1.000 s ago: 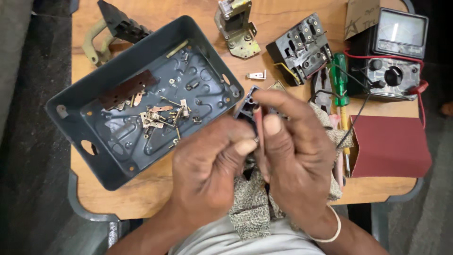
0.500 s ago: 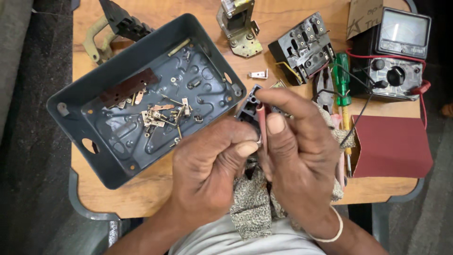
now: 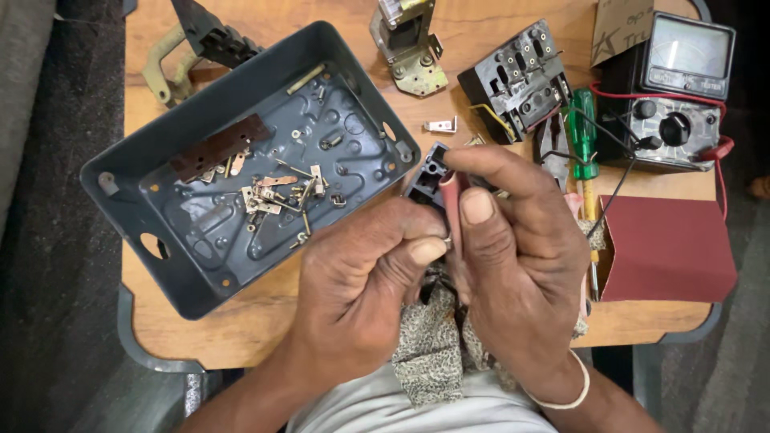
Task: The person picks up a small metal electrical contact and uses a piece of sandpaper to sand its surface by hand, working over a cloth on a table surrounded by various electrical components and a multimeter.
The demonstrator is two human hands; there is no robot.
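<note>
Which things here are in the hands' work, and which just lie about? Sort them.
In hand:
left hand
right hand
small black block
reddish-brown strip

Lying about:
grey tray of metal bits
green screwdriver
analogue meter
dark red sheet
patterned cloth
</note>
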